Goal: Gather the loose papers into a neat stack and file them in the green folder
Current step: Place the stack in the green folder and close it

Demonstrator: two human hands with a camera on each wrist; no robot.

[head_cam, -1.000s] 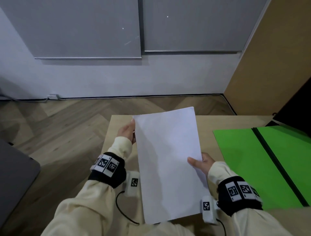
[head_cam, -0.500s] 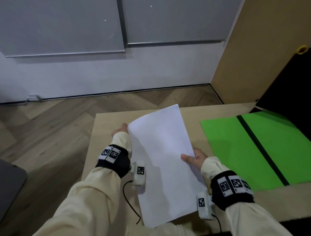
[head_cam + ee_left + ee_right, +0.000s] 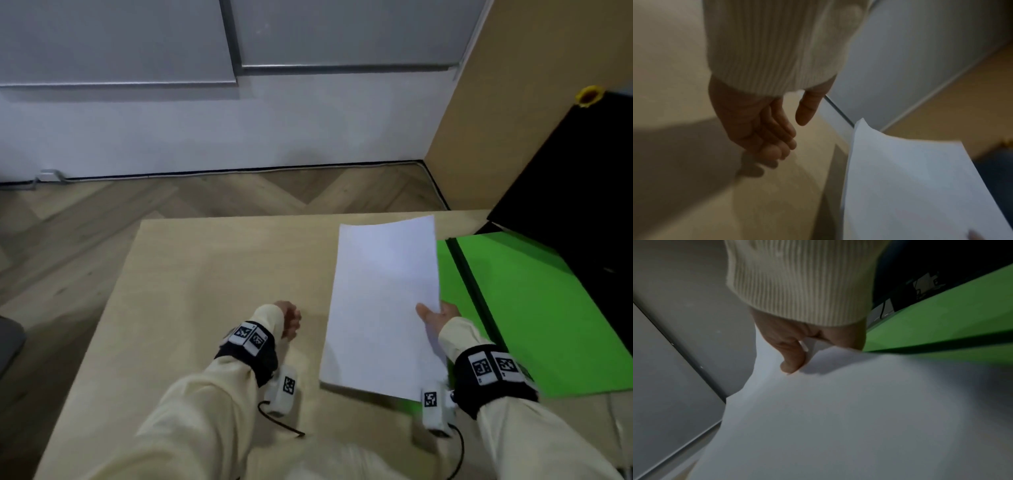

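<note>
A white stack of papers point(image 3: 383, 301) hangs just above the table, its right edge over the left flap of the open green folder point(image 3: 534, 308). My right hand point(image 3: 435, 313) pinches the stack's right edge, thumb on top and fingers hidden beneath; the right wrist view shows the thumb pressing the papers point(image 3: 838, 410) beside the green folder point(image 3: 941, 318). My left hand point(image 3: 289, 320) hovers over the bare table, left of the stack, holding nothing. In the left wrist view its fingers point(image 3: 777, 138) hang relaxed and the papers point(image 3: 910, 186) lie off to the right.
The light wooden table point(image 3: 205, 274) ends at a front-left edge above a herringbone floor. A black panel point(image 3: 582, 192) with a yellow knob point(image 3: 588, 95) rises behind the folder at the right. A wooden partition point(image 3: 513, 102) stands behind it.
My left hand has let go of the papers and dropped back over the table. My right hand alone has carried the stack to the right, over the folder's left flap.
</note>
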